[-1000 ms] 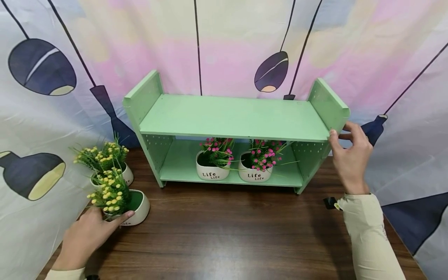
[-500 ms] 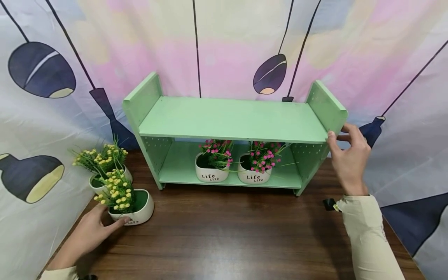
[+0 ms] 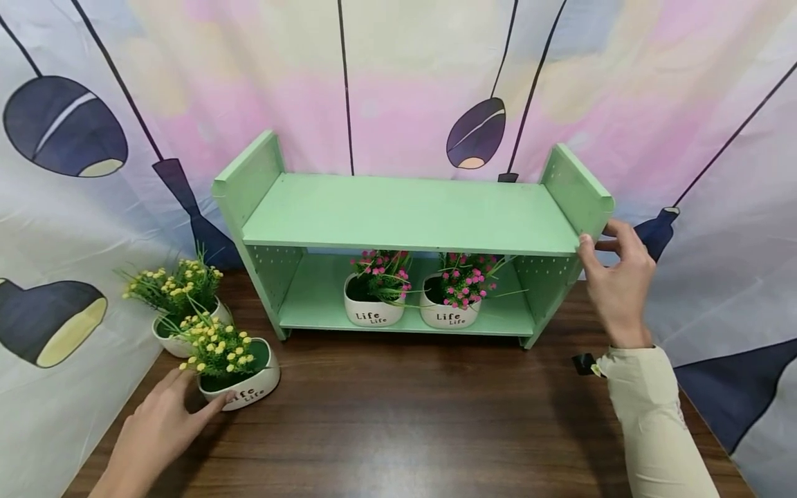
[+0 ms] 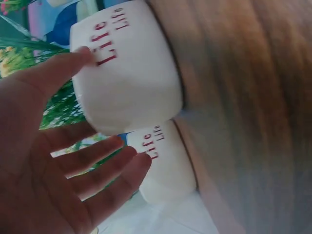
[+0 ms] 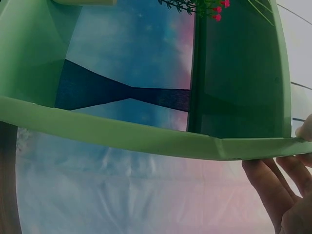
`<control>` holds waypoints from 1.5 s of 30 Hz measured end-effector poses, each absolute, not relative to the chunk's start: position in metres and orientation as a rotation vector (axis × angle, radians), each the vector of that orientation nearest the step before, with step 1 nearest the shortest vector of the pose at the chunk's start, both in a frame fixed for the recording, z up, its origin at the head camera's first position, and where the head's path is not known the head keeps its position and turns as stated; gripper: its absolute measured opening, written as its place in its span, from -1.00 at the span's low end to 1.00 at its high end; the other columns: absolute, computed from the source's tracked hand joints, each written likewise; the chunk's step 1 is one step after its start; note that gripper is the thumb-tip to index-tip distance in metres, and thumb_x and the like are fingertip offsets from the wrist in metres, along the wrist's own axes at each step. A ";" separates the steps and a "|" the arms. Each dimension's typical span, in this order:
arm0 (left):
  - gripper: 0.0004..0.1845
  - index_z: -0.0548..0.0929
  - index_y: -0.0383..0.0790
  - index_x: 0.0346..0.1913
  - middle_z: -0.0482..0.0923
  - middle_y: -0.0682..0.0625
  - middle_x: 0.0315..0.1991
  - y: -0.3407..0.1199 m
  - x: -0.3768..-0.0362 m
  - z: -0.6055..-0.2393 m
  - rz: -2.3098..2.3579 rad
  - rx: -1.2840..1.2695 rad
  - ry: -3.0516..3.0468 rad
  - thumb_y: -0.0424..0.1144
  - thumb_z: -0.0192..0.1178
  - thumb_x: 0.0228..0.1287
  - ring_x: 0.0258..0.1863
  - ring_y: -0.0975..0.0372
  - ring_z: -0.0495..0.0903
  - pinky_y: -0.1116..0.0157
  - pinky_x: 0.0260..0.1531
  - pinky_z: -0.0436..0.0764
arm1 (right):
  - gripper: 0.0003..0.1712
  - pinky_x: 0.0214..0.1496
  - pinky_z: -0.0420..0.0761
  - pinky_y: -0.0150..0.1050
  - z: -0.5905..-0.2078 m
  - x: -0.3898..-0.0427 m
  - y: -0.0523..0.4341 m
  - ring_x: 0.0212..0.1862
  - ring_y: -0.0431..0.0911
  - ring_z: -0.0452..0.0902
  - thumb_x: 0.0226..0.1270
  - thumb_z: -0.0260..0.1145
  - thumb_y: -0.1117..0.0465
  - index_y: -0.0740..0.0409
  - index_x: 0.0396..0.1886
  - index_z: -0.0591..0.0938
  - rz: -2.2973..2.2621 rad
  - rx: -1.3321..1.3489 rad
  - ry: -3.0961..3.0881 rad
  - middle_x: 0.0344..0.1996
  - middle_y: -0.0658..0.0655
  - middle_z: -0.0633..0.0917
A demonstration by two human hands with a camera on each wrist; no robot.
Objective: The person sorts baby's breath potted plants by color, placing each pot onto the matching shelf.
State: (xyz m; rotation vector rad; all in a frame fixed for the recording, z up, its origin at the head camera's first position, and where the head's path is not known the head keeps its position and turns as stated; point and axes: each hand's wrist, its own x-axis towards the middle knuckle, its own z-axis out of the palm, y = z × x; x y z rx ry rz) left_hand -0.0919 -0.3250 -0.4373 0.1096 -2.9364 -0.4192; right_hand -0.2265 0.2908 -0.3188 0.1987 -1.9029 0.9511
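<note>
Left hand: left hand [image 3: 158, 429] cups the near yellow-flower pot [image 3: 244, 382] on the table [image 3: 405, 422], thumb on its front.
Second yellow pot [image 3: 177, 332]: just behind.
Right hand: right hand [image 3: 616, 283] pinches the green shelf [image 3: 411, 211] at its right panel.
</note>
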 end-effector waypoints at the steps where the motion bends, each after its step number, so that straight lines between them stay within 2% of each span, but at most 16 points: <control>1: -0.19 0.58 -0.66 0.13 0.51 -0.60 0.13 -0.325 -0.091 -0.438 -0.425 0.080 -2.905 0.14 0.46 0.30 0.03 -0.44 0.56 -0.39 -0.20 0.54 | -0.69 -0.06 0.43 -0.59 -0.319 -0.227 0.291 -0.19 -0.58 0.53 0.43 0.38 0.35 0.29 0.12 0.74 0.953 0.200 -1.899 -0.05 0.27 0.75; 4: -0.43 0.68 -0.60 -0.01 0.57 -0.53 0.06 -0.325 -0.089 -0.438 -0.459 -0.021 -2.816 -0.10 0.55 0.22 0.03 -0.41 0.57 -0.39 -0.12 0.53 | -0.69 -0.05 0.44 -0.60 -0.321 -0.228 0.291 -0.19 -0.58 0.52 0.42 0.39 0.36 0.29 0.12 0.74 0.952 0.198 -1.888 -0.05 0.27 0.75; 8: -0.71 0.79 -0.36 -0.11 0.69 -0.34 0.00 -0.327 -0.088 -0.440 -0.524 -0.118 -2.773 -0.27 0.57 0.18 -0.01 -0.31 0.66 -0.32 -0.15 0.57 | -0.69 -0.04 0.42 -0.59 -0.322 -0.229 0.292 -0.19 -0.60 0.52 0.41 0.39 0.37 0.29 0.12 0.74 0.946 0.191 -1.881 -0.06 0.28 0.76; 10: -0.80 0.82 -0.22 -0.16 0.73 -0.20 -0.07 -0.327 -0.088 -0.443 -0.539 -0.145 -2.756 -0.32 0.57 0.16 -0.10 -0.19 0.72 -0.17 -0.21 0.65 | -0.69 -0.04 0.43 -0.59 -0.322 -0.229 0.292 -0.19 -0.60 0.52 0.41 0.39 0.37 0.29 0.12 0.74 0.946 0.193 -1.885 -0.05 0.28 0.76; 12: -0.79 0.82 -0.11 -0.23 0.73 -0.03 -0.18 -0.329 -0.088 -0.446 -0.563 -0.199 -2.708 -0.39 0.58 0.10 -0.22 0.02 0.74 0.10 -0.28 0.67 | -0.69 -0.05 0.43 -0.60 -0.322 -0.230 0.291 -0.19 -0.59 0.52 0.42 0.39 0.38 0.30 0.12 0.74 0.947 0.195 -1.887 -0.05 0.28 0.76; 15: -0.71 0.81 -0.02 -0.30 0.68 0.12 -0.29 -0.329 -0.090 -0.451 -0.587 -0.243 -2.643 -0.46 0.60 0.01 -0.36 0.33 0.65 0.46 -0.39 0.50 | -0.69 -0.06 0.44 -0.61 -0.323 -0.231 0.291 -0.20 -0.59 0.52 0.41 0.39 0.39 0.30 0.12 0.74 0.948 0.201 -1.885 -0.05 0.29 0.76; 17: -0.69 0.80 0.00 -0.31 0.66 0.16 -0.32 -0.330 -0.090 -0.454 -0.614 -0.253 -2.623 -0.49 0.60 -0.02 -0.38 0.46 0.58 0.55 -0.39 0.43 | -0.69 -0.07 0.44 -0.62 -0.323 -0.231 0.291 -0.19 -0.59 0.52 0.41 0.38 0.40 0.31 0.12 0.74 0.948 0.203 -1.886 -0.04 0.29 0.75; 21: -0.69 0.80 0.02 -0.31 0.66 0.17 -0.32 -0.331 -0.089 -0.457 -0.664 -0.230 -2.636 -0.49 0.59 0.01 -0.37 0.54 0.53 0.53 -0.40 0.44 | -0.69 -0.08 0.44 -0.62 -0.322 -0.232 0.290 -0.19 -0.59 0.52 0.42 0.38 0.39 0.31 0.12 0.74 0.948 0.197 -1.884 -0.04 0.30 0.75; 33: -0.66 0.80 0.04 -0.32 0.70 0.16 -0.30 -0.333 -0.092 -0.461 -0.684 -0.262 -2.598 -0.49 0.61 -0.04 -0.29 0.53 0.60 0.61 -0.32 0.44 | -0.69 -0.05 0.42 -0.61 -0.323 -0.231 0.289 -0.19 -0.61 0.50 0.41 0.37 0.41 0.31 0.11 0.74 0.939 0.179 -1.871 -0.05 0.32 0.75; 40: -0.67 0.79 -0.01 -0.33 0.66 0.19 -0.33 -0.326 -0.092 -0.458 -0.684 -0.284 -2.572 -0.52 0.60 -0.04 -0.33 0.51 0.59 0.58 -0.34 0.44 | -0.69 0.07 0.41 -0.53 -0.323 -0.230 0.289 -0.20 -0.62 0.50 0.40 0.38 0.39 0.29 0.11 0.75 0.942 0.171 -1.861 -0.05 0.31 0.76; 45: -0.63 0.78 0.04 -0.32 0.65 0.21 -0.33 -0.318 -0.084 -0.446 -0.711 -0.295 -2.563 -0.53 0.60 -0.03 -0.37 0.53 0.54 0.57 -0.38 0.44 | -0.69 0.13 0.37 -0.40 -0.322 -0.228 0.287 -0.19 -0.64 0.49 0.42 0.37 0.36 0.28 0.12 0.74 0.935 0.174 -1.876 -0.04 0.29 0.77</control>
